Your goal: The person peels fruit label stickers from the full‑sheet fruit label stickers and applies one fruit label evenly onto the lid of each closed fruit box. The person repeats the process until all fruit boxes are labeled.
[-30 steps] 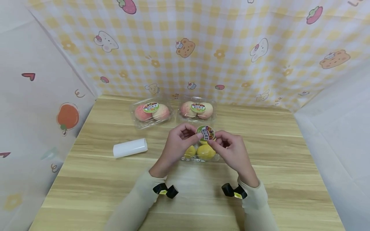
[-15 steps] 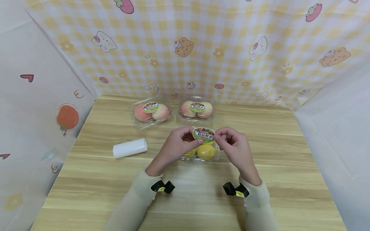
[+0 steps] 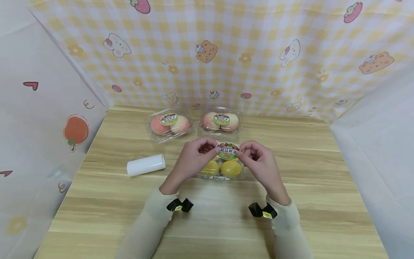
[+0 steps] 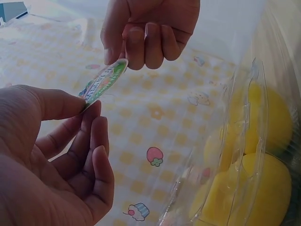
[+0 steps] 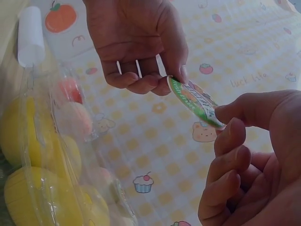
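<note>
An oval fruit sticker [image 3: 228,150], green with a fruit print, is stretched between both hands above a clear plastic box [image 3: 216,177] of yellow lemons [image 3: 231,168]. My left hand [image 3: 193,158] pinches its left end between thumb and forefinger, as the sticker [image 4: 104,84] in the left wrist view also shows. At the other end my right hand [image 3: 260,162] pinches it the same way; the sticker [image 5: 197,103] appears edge-tilted in the right wrist view. The sticker is held apart from the box lid. Part of the box is hidden behind the hands.
Behind the lemons stand two clear boxes of peaches, a left one [image 3: 169,133] and a right one [image 3: 221,127], each with a similar oval label on its lid. A white roll [image 3: 146,165] lies to the left on the wooden table [image 3: 207,230]. A checked cloth [image 3: 245,43] hangs behind.
The sticker has turned from steeply tilted to roughly level between the hands. The left hand has shifted slightly left, uncovering more of the lemons. Both hands keep their pinch.
</note>
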Demonstrator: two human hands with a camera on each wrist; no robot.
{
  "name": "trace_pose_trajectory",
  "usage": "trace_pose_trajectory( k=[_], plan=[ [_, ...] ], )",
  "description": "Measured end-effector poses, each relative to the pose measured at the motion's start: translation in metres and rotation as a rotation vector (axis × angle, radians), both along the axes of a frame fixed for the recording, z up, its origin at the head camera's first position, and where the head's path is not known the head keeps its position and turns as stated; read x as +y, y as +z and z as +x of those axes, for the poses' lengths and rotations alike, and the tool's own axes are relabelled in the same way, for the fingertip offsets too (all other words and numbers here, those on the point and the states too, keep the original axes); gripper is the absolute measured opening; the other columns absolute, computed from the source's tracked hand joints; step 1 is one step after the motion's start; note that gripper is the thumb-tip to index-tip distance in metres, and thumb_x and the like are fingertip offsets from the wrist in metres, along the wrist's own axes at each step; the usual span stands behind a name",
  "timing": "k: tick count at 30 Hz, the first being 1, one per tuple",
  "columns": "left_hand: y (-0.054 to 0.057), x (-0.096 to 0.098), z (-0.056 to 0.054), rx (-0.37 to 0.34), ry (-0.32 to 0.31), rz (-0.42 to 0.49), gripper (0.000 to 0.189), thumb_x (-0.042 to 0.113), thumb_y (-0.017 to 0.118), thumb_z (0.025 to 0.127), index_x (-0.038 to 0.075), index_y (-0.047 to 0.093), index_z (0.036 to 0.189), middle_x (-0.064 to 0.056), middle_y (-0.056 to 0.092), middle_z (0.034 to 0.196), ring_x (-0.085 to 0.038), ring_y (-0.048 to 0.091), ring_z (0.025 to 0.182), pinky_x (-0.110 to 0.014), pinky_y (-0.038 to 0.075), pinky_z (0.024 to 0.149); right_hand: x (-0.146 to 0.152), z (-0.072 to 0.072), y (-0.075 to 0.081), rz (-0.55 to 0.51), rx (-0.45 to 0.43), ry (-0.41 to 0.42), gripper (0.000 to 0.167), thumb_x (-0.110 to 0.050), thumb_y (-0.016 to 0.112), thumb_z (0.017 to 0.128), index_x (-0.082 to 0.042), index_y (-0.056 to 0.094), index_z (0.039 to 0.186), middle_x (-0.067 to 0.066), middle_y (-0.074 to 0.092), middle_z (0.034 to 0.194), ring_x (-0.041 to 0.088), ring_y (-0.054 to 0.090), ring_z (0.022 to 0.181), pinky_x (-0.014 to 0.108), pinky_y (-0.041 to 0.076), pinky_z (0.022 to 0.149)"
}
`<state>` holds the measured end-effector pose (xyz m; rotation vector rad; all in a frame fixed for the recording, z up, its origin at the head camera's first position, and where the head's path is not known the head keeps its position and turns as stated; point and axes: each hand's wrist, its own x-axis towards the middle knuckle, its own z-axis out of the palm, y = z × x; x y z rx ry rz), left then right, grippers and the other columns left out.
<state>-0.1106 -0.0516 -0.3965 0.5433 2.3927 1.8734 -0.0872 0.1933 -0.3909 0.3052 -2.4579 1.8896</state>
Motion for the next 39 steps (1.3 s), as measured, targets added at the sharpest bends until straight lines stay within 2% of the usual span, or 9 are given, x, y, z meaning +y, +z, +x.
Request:
trace_pose_trajectory(
  k=[7, 15, 20, 22, 26, 29, 39],
  plan=[
    [-0.002, 0.0, -0.002, 0.005, 0.013, -0.011, 0.007, 0.012, 0.077, 0.103, 0.004, 0.077, 0.104, -0.003, 0.077, 0.096, -0.02, 0.071, 0.085, -0.032, 0.06, 0.08, -0.001, -0.006, -0.006, 0.013, -0.043, -0.016, 0.017, -0.01, 0.076, 0.104, -0.003, 0.073, 0.119, 0.006, 0.059, 0.073, 0.016, 0.048, 0.063, 0.024, 0.038, 0.057],
    [-0.006, -0.002, -0.006, -0.03, 0.028, -0.048, 0.011, 0.016, 0.078, 0.103, 0.005, 0.077, 0.105, -0.004, 0.077, 0.097, -0.021, 0.071, 0.087, -0.034, 0.06, 0.082, -0.002, -0.011, -0.012, 0.085, -0.072, -0.046, 0.016, -0.017, 0.072, 0.108, -0.002, 0.075, 0.103, 0.008, 0.063, 0.074, 0.02, 0.055, 0.066, 0.025, 0.04, 0.057],
    [-0.012, -0.002, -0.009, -0.038, 0.035, -0.108, 0.012, 0.019, 0.078, 0.104, 0.006, 0.078, 0.104, -0.003, 0.077, 0.097, -0.02, 0.071, 0.089, -0.037, 0.06, 0.084, -0.005, -0.013, -0.017, 0.113, -0.074, -0.054, 0.018, -0.018, 0.072, 0.108, -0.002, 0.075, 0.101, 0.018, 0.066, 0.078, 0.024, 0.06, 0.069, 0.025, 0.042, 0.058],
    [-0.013, -0.002, -0.01, -0.042, 0.042, -0.147, 0.012, 0.02, 0.078, 0.104, 0.007, 0.079, 0.103, -0.003, 0.077, 0.096, -0.02, 0.07, 0.088, -0.038, 0.06, 0.084, -0.006, -0.014, -0.019, 0.125, -0.079, -0.059, 0.018, -0.019, 0.073, 0.108, -0.002, 0.075, 0.101, 0.017, 0.066, 0.077, 0.024, 0.061, 0.069, 0.025, 0.043, 0.058],
    [-0.016, -0.002, -0.011, -0.045, 0.052, -0.231, 0.016, 0.024, 0.077, 0.104, 0.009, 0.079, 0.101, 0.0, 0.076, 0.092, -0.018, 0.068, 0.085, -0.038, 0.057, 0.083, -0.008, -0.016, -0.023, 0.148, -0.091, -0.064, 0.018, -0.019, 0.075, 0.106, -0.003, 0.075, 0.099, 0.006, 0.063, 0.073, 0.02, 0.059, 0.066, 0.025, 0.042, 0.055],
    [-0.019, -0.001, -0.012, -0.041, 0.058, -0.279, 0.017, 0.027, 0.076, 0.104, 0.011, 0.08, 0.099, 0.002, 0.075, 0.09, -0.017, 0.068, 0.083, -0.038, 0.057, 0.082, -0.009, -0.018, -0.026, 0.171, -0.091, -0.067, 0.018, -0.019, 0.076, 0.105, -0.003, 0.074, 0.096, 0.005, 0.062, 0.071, 0.02, 0.056, 0.064, 0.024, 0.04, 0.053],
    [-0.029, 0.002, -0.015, -0.01, 0.097, -0.372, 0.018, 0.03, 0.075, 0.102, 0.014, 0.079, 0.095, 0.004, 0.074, 0.085, -0.015, 0.067, 0.079, -0.038, 0.055, 0.08, -0.01, -0.024, -0.035, 0.295, -0.039, -0.052, 0.017, -0.017, 0.079, 0.103, -0.008, 0.073, 0.089, 0.001, 0.058, 0.066, 0.015, 0.048, 0.055, 0.025, 0.035, 0.05]
  ],
)
